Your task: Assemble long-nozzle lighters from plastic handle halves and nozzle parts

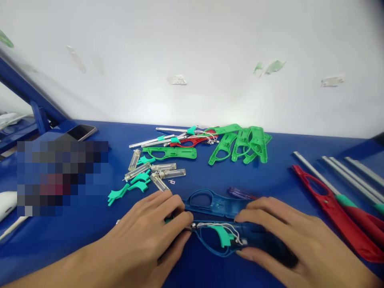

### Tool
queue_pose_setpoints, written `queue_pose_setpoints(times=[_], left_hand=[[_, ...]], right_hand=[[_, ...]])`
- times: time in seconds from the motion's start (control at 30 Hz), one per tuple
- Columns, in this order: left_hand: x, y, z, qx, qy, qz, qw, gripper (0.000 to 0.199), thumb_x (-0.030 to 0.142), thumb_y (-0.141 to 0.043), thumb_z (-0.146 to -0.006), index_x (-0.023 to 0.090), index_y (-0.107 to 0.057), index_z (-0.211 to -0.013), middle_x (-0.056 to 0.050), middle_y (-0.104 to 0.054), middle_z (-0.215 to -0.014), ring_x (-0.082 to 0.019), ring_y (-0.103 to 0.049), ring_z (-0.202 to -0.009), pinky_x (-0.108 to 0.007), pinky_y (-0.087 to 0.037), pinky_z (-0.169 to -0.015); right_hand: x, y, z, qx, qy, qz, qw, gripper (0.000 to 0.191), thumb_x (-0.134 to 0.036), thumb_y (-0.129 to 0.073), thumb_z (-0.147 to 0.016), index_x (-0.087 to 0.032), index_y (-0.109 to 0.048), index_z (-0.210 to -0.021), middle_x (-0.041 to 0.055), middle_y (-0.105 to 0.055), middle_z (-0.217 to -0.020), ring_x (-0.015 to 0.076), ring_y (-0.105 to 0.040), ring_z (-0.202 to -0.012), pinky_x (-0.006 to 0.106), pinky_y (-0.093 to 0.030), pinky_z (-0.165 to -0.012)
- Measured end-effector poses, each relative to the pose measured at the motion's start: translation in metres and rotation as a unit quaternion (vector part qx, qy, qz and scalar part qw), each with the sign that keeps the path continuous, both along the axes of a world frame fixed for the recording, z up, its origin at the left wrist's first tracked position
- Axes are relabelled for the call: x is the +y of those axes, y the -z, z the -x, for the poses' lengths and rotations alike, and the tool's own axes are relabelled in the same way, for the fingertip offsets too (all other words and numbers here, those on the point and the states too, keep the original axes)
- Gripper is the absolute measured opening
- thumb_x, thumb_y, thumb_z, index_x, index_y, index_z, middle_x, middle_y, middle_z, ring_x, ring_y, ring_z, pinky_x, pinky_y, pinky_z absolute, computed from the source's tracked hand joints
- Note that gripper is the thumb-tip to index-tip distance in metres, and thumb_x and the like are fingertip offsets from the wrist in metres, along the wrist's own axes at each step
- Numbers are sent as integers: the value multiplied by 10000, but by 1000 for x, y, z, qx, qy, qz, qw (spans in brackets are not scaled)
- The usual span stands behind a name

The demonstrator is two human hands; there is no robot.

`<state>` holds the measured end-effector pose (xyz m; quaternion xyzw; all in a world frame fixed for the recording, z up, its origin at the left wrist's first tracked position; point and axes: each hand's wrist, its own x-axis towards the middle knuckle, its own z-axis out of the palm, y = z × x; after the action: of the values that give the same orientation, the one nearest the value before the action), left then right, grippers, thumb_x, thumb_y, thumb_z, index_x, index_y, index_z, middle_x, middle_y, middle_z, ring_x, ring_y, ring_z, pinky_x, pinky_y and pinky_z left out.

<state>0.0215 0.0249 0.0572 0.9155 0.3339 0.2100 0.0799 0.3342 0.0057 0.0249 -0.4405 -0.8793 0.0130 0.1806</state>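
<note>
A blue lighter shell half (253, 231) lies open side up between my hands, with a teal trigger (224, 236) and thin white wires (220, 224) in it. My left hand (147, 236) pinches its narrow front end; the fingers hide what lies under them. Around the wide handle end, my right hand (291, 236) is closed, thumb on the near side. Just behind lies a second blue shell half (225, 205), close to my right fingertips. A purple translucent handle, perhaps a screwdriver (240, 193), shows past that shell.
Clear fuel tanks (172, 173) and loose teal triggers (139, 185) lie at left centre. Green shell halves (171, 153) and metal tubes (153, 141) lie behind. Red lighter shells (333, 208) and more tubes (354, 176) are at right. A phone (81, 132) sits back left.
</note>
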Motion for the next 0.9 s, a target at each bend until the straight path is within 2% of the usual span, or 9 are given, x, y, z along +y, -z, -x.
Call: queue_pose_setpoints(times=[0.23, 0.37, 0.43, 0.53, 0.63, 0.77, 0.9], left_hand=[[-1, 3, 0, -6, -1, -12, 1000, 136, 138, -498, -1036, 197, -620, -1035, -75, -668, -961, -250, -649, -842, -418, -602, -733], [-2, 4, 1, -14, -2, -17, 1000, 225, 128, -495, -1036, 196, -637, -1196, -84, -674, -1010, -247, -661, -878, -412, -615, -768], [-2, 3, 0, -23, 2, -5, 1000, 279, 127, -493, -1041, 212, -637, -1265, -84, -673, -1048, -237, -665, -901, -396, -618, -784], [-2, 3, -1, -51, 0, 39, 998, 260, 148, -505, -1057, 242, -657, -1247, -59, -672, -1060, -198, -664, -896, -341, -609, -787], [-1, 4, -3, -84, -4, 73, 994, 213, 156, -532, -1065, 240, -674, -1200, -36, -665, -1045, -159, -650, -874, -286, -585, -773], [0, 7, -3, -118, 1, 76, 990, 195, 113, -567, -1050, 219, -691, -1157, -31, -657, -1040, -133, -633, -870, -246, -555, -758], [-1, 8, -3, -132, 7, 80, 988, 221, 83, -584, -1035, 215, -713, -1156, -31, -660, -1028, -123, -629, -855, -227, -549, -746]], right_hand=[[1, -2, 1, -7, 0, 0, 1000, 375, -606, -447, -1083, -382, -706, -1236, -7, -826, -1178, 334, -797, -1117, 508, -732, -795], [-4, 2, -5, -20, 8, 26, 999, 343, -574, -473, -1085, -469, -700, -1321, -79, -802, -1260, 324, -764, -1199, 536, -719, -870], [-2, 1, -10, -47, -8, 30, 998, 310, -520, -546, -1073, -526, -682, -1351, -123, -780, -1309, 309, -756, -1219, 515, -714, -901], [3, 0, -16, -88, -59, 21, 994, 365, -435, -647, -1041, -598, -652, -1368, -166, -747, -1368, 275, -757, -1221, 450, -712, -918], [3, -1, -18, -110, -87, 8, 990, 435, -381, -692, -1022, -611, -635, -1386, -154, -728, -1407, 272, -756, -1225, 426, -712, -911], [-2, 1, -17, -124, -86, 20, 988, 484, -355, -731, -998, -577, -632, -1415, -118, -708, -1452, 309, -727, -1276, 467, -696, -950], [1, 0, -17, -120, -86, 31, 989, 485, -348, -740, -994, -604, -636, -1393, -137, -696, -1463, 304, -727, -1277, 479, -688, -966]])
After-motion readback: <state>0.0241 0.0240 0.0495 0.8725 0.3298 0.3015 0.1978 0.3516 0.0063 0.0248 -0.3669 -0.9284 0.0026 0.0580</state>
